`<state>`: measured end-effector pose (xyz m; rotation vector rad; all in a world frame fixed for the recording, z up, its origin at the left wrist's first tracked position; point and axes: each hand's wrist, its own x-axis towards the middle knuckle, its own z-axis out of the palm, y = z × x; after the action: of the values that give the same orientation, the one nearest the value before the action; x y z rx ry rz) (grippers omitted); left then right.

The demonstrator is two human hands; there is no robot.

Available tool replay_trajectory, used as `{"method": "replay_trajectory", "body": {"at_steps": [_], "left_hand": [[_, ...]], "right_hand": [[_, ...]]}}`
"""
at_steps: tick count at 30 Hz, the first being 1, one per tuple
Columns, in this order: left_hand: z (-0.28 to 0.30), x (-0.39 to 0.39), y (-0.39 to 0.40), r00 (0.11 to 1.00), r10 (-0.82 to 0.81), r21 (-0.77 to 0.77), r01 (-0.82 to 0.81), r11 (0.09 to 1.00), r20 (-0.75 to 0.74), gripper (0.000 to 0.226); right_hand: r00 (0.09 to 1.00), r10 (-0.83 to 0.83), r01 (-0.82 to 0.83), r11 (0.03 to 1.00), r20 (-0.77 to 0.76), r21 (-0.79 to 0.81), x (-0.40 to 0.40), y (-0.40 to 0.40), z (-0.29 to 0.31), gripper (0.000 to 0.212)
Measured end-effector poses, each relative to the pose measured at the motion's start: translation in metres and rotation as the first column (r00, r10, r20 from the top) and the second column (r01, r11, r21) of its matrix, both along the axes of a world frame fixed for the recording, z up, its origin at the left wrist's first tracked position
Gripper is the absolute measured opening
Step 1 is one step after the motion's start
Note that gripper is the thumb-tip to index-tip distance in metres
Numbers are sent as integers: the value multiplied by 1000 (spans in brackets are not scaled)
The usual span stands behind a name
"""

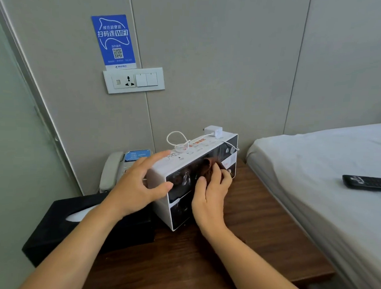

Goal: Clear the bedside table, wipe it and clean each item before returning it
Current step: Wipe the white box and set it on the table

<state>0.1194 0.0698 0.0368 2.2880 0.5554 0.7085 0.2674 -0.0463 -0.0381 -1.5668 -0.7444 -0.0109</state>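
Note:
A white box with dark glass-fronted compartments (206, 151) stands on the brown wooden bedside table (257, 244). My left hand (138, 183) grips its left end, fingers over the top and thumb on the front. My right hand (211, 194) holds a brown cloth (210, 166) bunched against the dark front panel. A white charger plug with a looped cable (213, 131) lies on top of the box.
A black tissue box (59, 224) sits at the table's left front. Behind it stands a grey telephone (113, 169). A bed with a white sheet (314, 170) lies to the right, with a black remote (365, 182) on it. A wall socket panel (133, 80) hangs above.

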Motion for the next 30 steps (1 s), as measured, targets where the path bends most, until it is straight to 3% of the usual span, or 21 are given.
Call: {"method": "replay_trajectory", "body": {"at_steps": [4,7,10,14,21,24,30], "left_hand": [[-2,2,0,1000,20,24,-21,999,14,76],[-1,2,1,1000,21,35,-21,999,-1,71],[-1,2,2,998,9,80,-4,997,-55,60],[-1,2,4,997,-1,69,6,998,-72,58],[-3,3,8,998,-19,75,23,997,-54,54],[-5,3,10,999,-23,75,27,997,-45,52],[-6,4,13,998,-34,60,37,997,-51,46]], "right_hand": [[990,91,-94,995,112,28,-8,-6,-2,58],[996,44,-55,988,78,141,15,-11,10,46],[998,53,-57,994,42,89,42,-20,25,52],[995,-59,54,997,83,59,63,-17,30,32],[949,74,-99,993,307,67,3,-16,-9,26],[935,105,-123,992,340,31,13,-17,-5,21],[982,-107,107,994,153,8,90,-6,24,15]]}}
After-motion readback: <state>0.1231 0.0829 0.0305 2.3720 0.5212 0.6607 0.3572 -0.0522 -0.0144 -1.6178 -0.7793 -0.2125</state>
